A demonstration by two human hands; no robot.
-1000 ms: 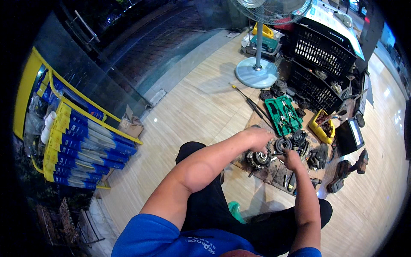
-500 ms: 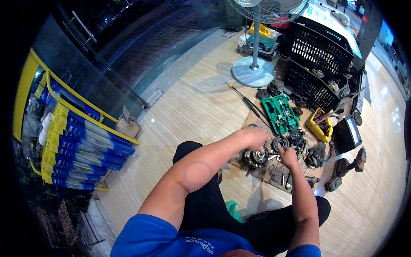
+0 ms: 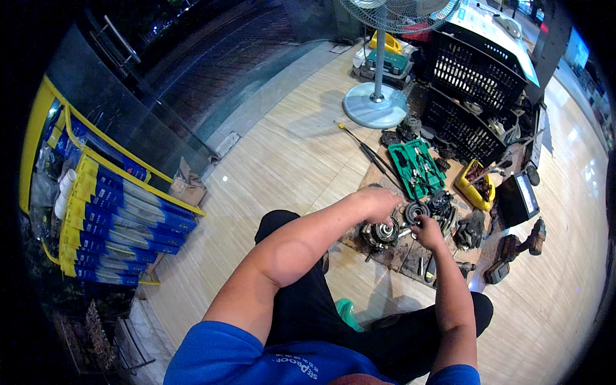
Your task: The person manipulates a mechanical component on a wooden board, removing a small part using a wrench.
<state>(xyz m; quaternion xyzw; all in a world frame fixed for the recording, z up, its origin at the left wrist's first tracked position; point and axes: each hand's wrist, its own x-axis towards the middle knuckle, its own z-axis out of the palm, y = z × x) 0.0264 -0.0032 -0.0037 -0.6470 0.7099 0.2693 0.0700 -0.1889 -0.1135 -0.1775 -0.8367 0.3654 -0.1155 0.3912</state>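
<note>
Down on the floor, at my left hand's [image 3: 378, 204] six o'clock, sits the greasy gear assembly [image 3: 382, 232], palm resting above; my right hand [image 3: 427, 231], at three o'clock, pinches its shaft.

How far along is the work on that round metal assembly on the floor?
Done: loose parts already lie beside it, and the green tool case is open. In hand: left hand rests on the round metal assembly; right hand works at its side. Left: it looks only partly disassembled.

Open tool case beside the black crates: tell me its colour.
Green, seen best in the head view: the open plastic tool case lies on the floor.
</note>
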